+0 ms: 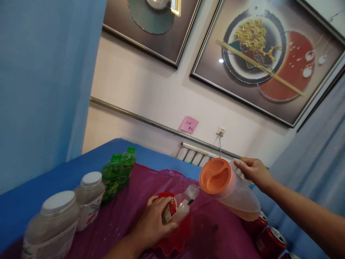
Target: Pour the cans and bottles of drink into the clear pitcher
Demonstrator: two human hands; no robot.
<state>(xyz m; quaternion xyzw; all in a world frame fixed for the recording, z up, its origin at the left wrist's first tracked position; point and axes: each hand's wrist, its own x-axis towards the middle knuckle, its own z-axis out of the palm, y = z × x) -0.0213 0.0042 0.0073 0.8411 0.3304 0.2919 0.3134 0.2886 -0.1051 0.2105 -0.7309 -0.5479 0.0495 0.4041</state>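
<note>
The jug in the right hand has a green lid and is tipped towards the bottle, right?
No, the lid is orange, not green. The head view shows it on the jug, which the right hand holds tipped towards the bottle.

I see free room between the green bottles and left hand; jars block the left, cans the right.

Two white-lidded jars stand lower left, two green plastic bottles beside them, red drink cans over at lower right. A pink sticky note clings to the wall mid-frame, a framed artwork hanging upper right.
</note>
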